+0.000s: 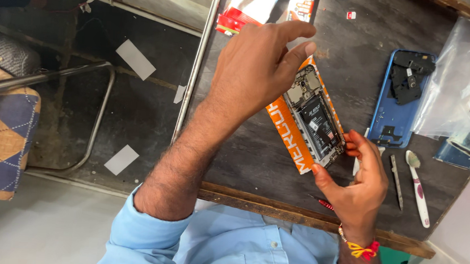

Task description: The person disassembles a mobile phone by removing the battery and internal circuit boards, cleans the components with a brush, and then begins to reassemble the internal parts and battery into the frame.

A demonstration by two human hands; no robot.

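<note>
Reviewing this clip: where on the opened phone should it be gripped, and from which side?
Probably by its two long edges, coming from its lower end, where the right hand already pinches the corner. The opened phone lies flat on an orange card with battery and circuitry exposed upward, so fingers should stay off that face. The left hand hovers above its upper end.

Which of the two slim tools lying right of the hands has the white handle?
The toothbrush, farthest right on the table, with its white-and-pink handle. The tweezers beside it, closer to the right hand, are bare grey metal.
</note>
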